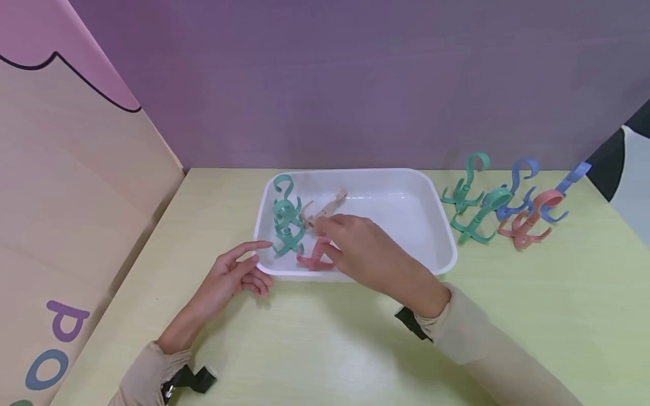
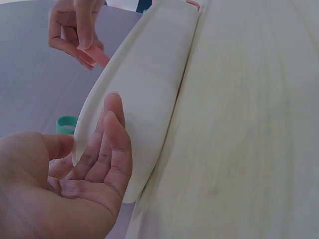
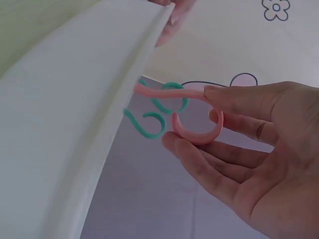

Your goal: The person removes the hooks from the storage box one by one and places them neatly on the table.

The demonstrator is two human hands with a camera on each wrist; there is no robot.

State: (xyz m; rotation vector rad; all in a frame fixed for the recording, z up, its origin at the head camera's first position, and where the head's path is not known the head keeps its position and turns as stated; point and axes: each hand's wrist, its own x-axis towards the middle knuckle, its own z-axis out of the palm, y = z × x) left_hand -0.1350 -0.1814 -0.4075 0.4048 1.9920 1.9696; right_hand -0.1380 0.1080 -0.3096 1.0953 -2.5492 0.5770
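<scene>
My right hand [image 1: 363, 251] holds a pink pronged hook [image 1: 313, 261] by its curved top, over the front of the white tray [image 1: 431, 225]. In the right wrist view, thumb and fingers pinch the loop of this pink hook [image 3: 169, 93]. My left hand [image 1: 236, 270] grips the tray's front left corner, its index finger reaching over the rim; the left wrist view shows the thumb against the rim [image 2: 82, 119] and other fingers along the outer wall. Green hooks [image 1: 288, 217] stand in a row at the tray's left side. Beside them a beige hook [image 1: 332, 206] leans, partly covered by my right hand.
Right of the tray, two green hooks [image 1: 461, 194], two blue hooks [image 1: 517, 183] and another pink hook [image 1: 533, 223] stand on the light wooden table [image 1: 325, 349]. A purple panel [image 1: 355, 84] rises behind the tray, and a printed panel [image 1: 76, 186] borders the left side.
</scene>
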